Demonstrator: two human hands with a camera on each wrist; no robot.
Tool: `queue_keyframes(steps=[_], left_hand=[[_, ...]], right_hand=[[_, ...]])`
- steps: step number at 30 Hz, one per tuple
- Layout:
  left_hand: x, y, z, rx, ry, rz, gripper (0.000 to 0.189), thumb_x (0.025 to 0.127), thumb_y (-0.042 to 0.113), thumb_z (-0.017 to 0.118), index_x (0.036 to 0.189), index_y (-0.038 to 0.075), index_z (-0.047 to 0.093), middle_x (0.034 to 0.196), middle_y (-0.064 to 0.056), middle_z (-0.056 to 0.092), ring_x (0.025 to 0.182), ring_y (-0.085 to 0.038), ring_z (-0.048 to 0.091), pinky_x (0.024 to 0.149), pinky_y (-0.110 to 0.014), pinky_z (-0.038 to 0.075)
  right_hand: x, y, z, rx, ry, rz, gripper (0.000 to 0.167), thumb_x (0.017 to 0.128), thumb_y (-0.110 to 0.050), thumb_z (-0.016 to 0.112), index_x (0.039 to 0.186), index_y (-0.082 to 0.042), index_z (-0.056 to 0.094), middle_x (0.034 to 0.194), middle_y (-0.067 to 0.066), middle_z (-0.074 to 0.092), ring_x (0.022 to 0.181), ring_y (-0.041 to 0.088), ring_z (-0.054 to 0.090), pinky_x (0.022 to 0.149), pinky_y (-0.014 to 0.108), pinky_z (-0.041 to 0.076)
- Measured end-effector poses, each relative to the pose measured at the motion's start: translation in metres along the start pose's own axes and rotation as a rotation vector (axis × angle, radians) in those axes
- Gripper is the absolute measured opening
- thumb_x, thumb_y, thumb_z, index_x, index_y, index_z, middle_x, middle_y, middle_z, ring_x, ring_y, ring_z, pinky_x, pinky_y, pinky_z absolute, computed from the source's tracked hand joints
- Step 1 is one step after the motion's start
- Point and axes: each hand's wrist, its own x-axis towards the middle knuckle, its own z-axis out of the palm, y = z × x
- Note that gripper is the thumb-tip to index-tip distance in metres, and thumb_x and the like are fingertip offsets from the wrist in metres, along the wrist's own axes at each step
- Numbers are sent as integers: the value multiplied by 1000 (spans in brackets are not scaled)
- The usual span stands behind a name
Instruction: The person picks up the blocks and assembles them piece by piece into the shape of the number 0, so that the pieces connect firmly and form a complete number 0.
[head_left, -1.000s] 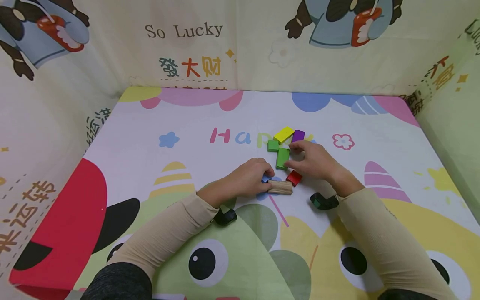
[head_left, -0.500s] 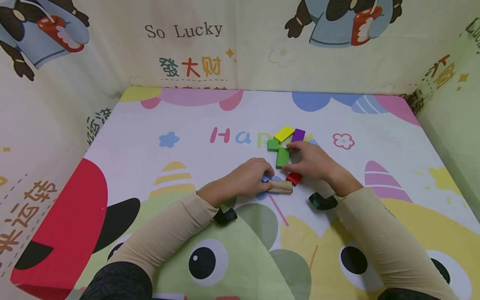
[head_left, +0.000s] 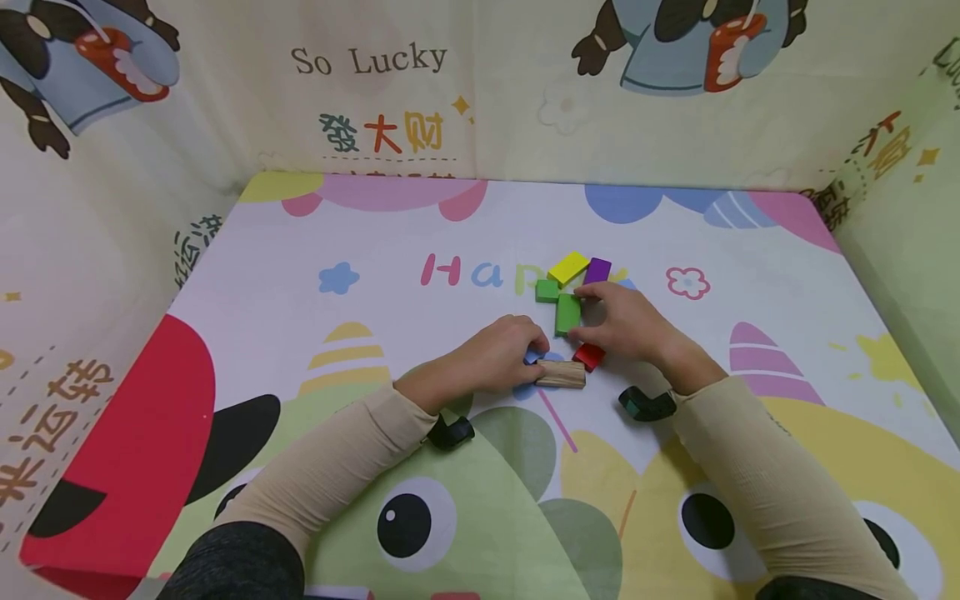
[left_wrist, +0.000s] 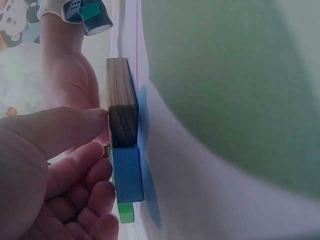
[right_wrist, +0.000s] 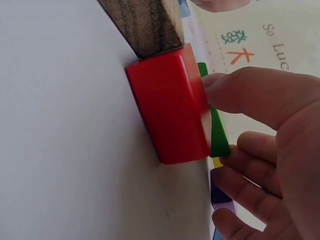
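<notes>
My left hand (head_left: 501, 354) holds the left end of a bare wooden block (head_left: 561, 375), its thumb against the wood and its curled fingers at a blue block (left_wrist: 128, 175) beside it. The fingers partly cover the blue block in the head view. My right hand (head_left: 626, 321) pinches a green block (head_left: 567, 315) between thumb and forefinger, at its near and far ends. A red block (head_left: 589, 357) lies under that hand, touching the wooden block's right end. The right wrist view shows the red block close up, partly covering the green one.
Beyond the green block lie a small green block (head_left: 547, 291), a yellow block (head_left: 568, 268) and a purple block (head_left: 597, 271), close together. All rest on a printed cartoon mat (head_left: 450, 233). A printed cloth (head_left: 510, 125) hangs behind and at both sides.
The green block has shifted very slightly to the right. My right fingertips moved a little left, then the thumb came back slightly right. My left hand and the other blocks stay put.
</notes>
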Motion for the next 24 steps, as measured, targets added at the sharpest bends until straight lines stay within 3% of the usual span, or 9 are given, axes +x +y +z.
queue_keyframes(steps=[13, 24], left_hand=[[0, 0, 0, -5, 9, 12, 26, 93, 20, 72, 113, 4, 69, 108, -5, 65, 100, -19, 55, 91, -29, 46], [0, 1, 0, -15, 2, -7, 27, 93, 20, 72, 114, 4, 69, 109, -5, 65, 102, -19, 55, 93, -28, 46]], right_hand=[[-9, 6, -8, 19, 45, -1, 64, 87, -28, 76, 141, -2, 52, 130, 21, 57, 119, 39, 52, 100, 55, 43], [-15, 12, -10, 38, 35, 27, 64, 89, -25, 76, 142, -2, 50, 128, 23, 57, 117, 42, 53, 96, 54, 47]])
